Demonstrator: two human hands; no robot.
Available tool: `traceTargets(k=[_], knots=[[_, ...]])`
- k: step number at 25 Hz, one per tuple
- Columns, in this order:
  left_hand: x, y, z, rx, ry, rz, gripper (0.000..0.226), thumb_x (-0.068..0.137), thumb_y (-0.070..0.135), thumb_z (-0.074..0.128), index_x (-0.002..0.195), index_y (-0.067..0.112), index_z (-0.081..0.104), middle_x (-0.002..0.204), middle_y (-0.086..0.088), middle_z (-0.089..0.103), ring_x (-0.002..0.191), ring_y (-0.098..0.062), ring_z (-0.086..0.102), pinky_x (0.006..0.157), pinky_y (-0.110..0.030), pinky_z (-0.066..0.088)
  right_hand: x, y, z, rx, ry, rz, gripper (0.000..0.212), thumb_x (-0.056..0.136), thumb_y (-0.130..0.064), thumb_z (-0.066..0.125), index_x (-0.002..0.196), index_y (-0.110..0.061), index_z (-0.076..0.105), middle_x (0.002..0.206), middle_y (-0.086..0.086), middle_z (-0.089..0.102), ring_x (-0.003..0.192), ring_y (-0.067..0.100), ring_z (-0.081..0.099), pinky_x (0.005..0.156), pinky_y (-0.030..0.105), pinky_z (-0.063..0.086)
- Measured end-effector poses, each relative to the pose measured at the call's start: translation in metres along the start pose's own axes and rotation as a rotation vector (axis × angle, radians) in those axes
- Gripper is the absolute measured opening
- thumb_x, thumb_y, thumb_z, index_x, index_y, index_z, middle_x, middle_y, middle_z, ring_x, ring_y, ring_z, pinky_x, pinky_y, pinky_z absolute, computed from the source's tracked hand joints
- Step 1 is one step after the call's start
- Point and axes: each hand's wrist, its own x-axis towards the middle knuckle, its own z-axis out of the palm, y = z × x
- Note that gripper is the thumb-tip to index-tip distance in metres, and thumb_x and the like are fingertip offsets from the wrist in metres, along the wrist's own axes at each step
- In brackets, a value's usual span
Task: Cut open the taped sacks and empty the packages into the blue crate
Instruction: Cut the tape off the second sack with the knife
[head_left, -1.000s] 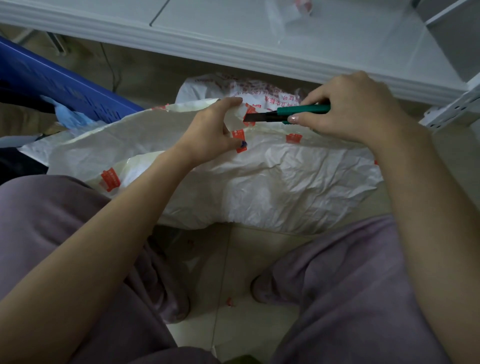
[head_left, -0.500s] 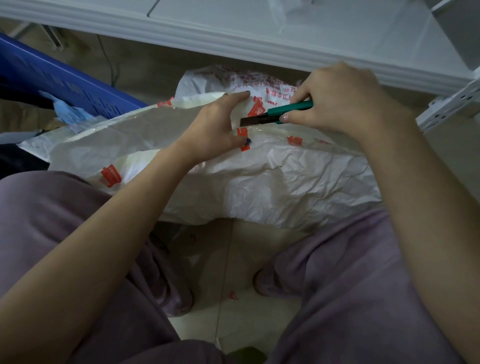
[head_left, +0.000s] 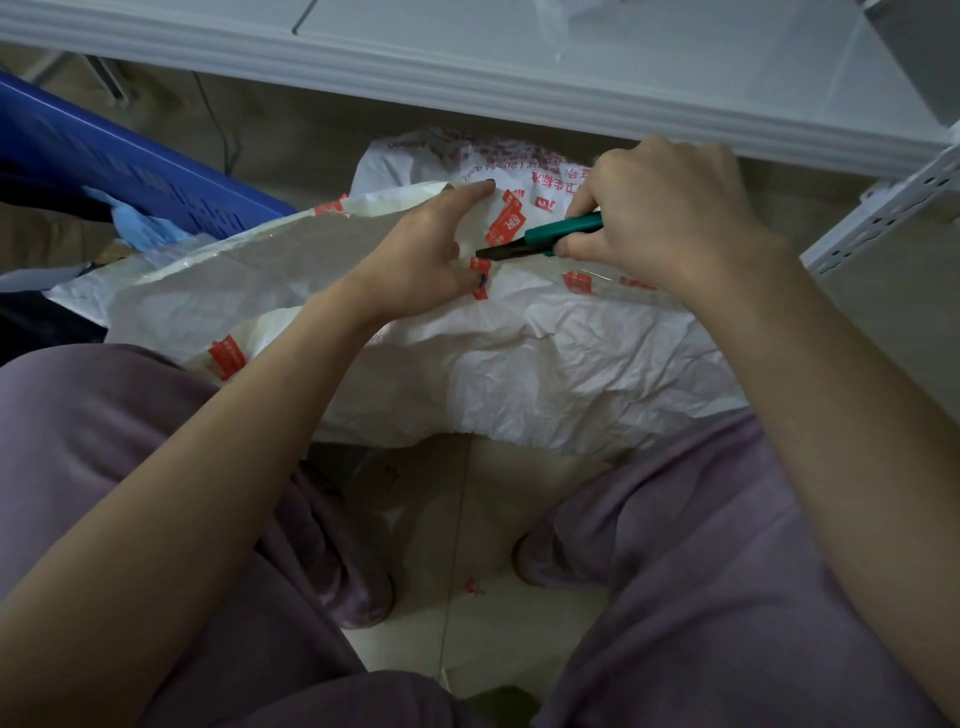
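A white shelf (head_left: 467, 67) is seen across the far side of the tiled floor (head_left: 519, 493). A crumpled white sack (head_left: 545, 364), taped in red print, is laid on the floor between the knees. The blue crate (head_left: 130, 161) is set at the far left, just beside the sack's end. The sack's top fold is pinched by the left hand (head_left: 415, 260). A green knife (head_left: 550, 234) is gripped in the right hand (head_left: 660, 208), its dark blade laid against the taped seam.
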Motion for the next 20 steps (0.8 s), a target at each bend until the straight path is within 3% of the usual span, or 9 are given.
traceTargets(k=[3, 5, 7, 10, 12, 15, 20], knots=[[0.002, -0.001, 0.001, -0.01, -0.032, -0.012, 0.076, 0.081, 0.004, 0.064, 0.147, 0.016, 0.026, 0.145, -0.002, 0.036, 0.061, -0.001, 0.044, 0.062, 0.0, 0.036, 0.001, 0.001, 0.003, -0.014, 0.034, -0.016, 0.037, 0.088, -0.05, 0.058, 0.114, -0.026, 0.069, 0.096, 0.007, 0.067, 0.091, 0.03, 0.058, 0.067, 0.034, 0.03], [0.002, -0.001, 0.001, -0.02, -0.034, -0.017, 0.077, 0.081, 0.003, 0.064, 0.147, 0.016, 0.026, 0.146, -0.002, 0.035, 0.063, -0.003, 0.049, 0.062, 0.0, 0.036, 0.003, 0.004, 0.002, 0.003, 0.016, -0.008, 0.034, 0.087, -0.049, 0.062, 0.111, -0.028, 0.07, 0.097, 0.005, 0.067, 0.091, 0.03, 0.058, 0.068, 0.035, 0.029], [0.001, -0.001, 0.001, -0.016, -0.037, -0.014, 0.077, 0.082, 0.005, 0.065, 0.147, 0.017, 0.026, 0.147, -0.001, 0.034, 0.083, -0.014, 0.057, 0.067, -0.004, 0.036, 0.005, 0.006, 0.001, 0.009, -0.025, 0.021, 0.035, 0.083, -0.047, 0.066, 0.111, -0.025, 0.069, 0.101, 0.006, 0.066, 0.095, 0.031, 0.056, 0.071, 0.036, 0.029], [0.001, -0.002, 0.003, -0.025, -0.04, -0.012, 0.076, 0.082, 0.006, 0.064, 0.146, 0.018, 0.026, 0.148, 0.0, 0.034, 0.106, -0.029, 0.054, 0.073, -0.011, 0.037, 0.007, 0.01, -0.005, 0.014, -0.103, 0.072, 0.043, 0.078, -0.047, 0.072, 0.112, -0.02, 0.068, 0.1, 0.009, 0.065, 0.095, 0.033, 0.055, 0.072, 0.037, 0.03], [0.001, -0.002, 0.006, -0.023, -0.051, -0.007, 0.076, 0.082, 0.004, 0.063, 0.147, 0.019, 0.025, 0.148, -0.001, 0.034, 0.1, -0.027, 0.055, 0.075, -0.013, 0.037, 0.007, 0.01, -0.007, 0.028, -0.141, 0.066, 0.044, 0.077, -0.047, 0.073, 0.111, -0.02, 0.068, 0.094, 0.008, 0.065, 0.091, 0.031, 0.055, 0.071, 0.036, 0.031], [0.0, 0.0, 0.007, -0.036, -0.059, -0.012, 0.08, 0.079, 0.0, 0.063, 0.147, 0.018, 0.025, 0.148, -0.002, 0.034, 0.071, -0.008, 0.049, 0.076, -0.02, 0.039, 0.01, 0.0, 0.002, 0.057, -0.145, 0.024, 0.039, 0.079, -0.044, 0.07, 0.109, -0.019, 0.068, 0.092, 0.008, 0.062, 0.087, 0.03, 0.056, 0.069, 0.035, 0.033], [-0.001, -0.003, 0.001, -0.013, -0.035, -0.052, 0.082, 0.078, 0.002, 0.066, 0.148, 0.017, 0.023, 0.147, -0.002, 0.034, 0.078, -0.012, 0.047, 0.081, -0.022, 0.042, 0.015, -0.006, 0.011, 0.083, -0.217, 0.021, 0.036, 0.081, -0.042, 0.069, 0.109, -0.018, 0.067, 0.09, 0.006, 0.062, 0.087, 0.029, 0.057, 0.07, 0.036, 0.033]])
